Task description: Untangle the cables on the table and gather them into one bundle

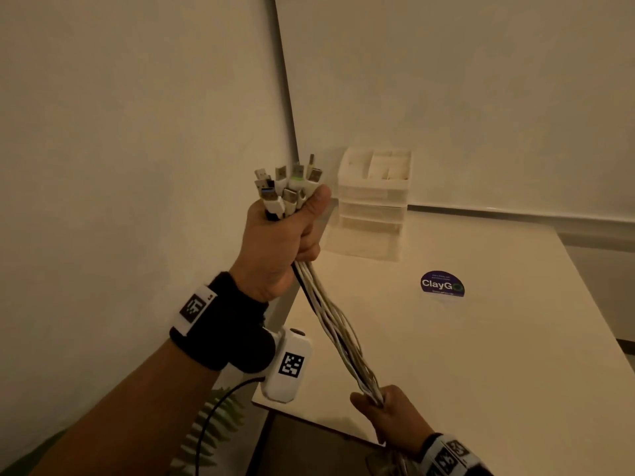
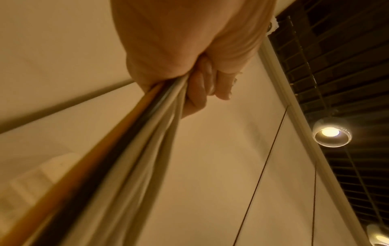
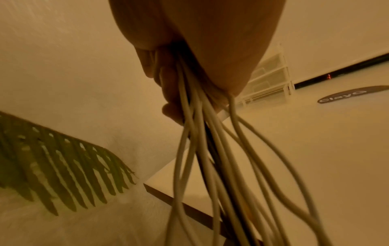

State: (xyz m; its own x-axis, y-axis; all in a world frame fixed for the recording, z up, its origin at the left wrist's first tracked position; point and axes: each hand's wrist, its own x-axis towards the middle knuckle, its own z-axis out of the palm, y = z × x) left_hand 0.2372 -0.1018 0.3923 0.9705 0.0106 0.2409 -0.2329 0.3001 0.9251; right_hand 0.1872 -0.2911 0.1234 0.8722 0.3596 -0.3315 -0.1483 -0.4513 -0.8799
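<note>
Left hand gripping cables, right hand apparently clasping lower

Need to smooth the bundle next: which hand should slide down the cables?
Probably the right hand: it holds the cables low, toward their loose lengths. The left hand grips them just below the plugs, anchoring them.

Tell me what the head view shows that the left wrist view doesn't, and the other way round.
Only the head view shows the USB plugs fanned out above the left hand, the right hand gripping the cables lower down, the table with its ClayGo sticker, and the white drawer organiser.

Only the left wrist view shows the dark slatted ceiling and a lit round lamp.

Both show the left hand gripping the bundle of mostly white cables, with a dark one among them.
</note>
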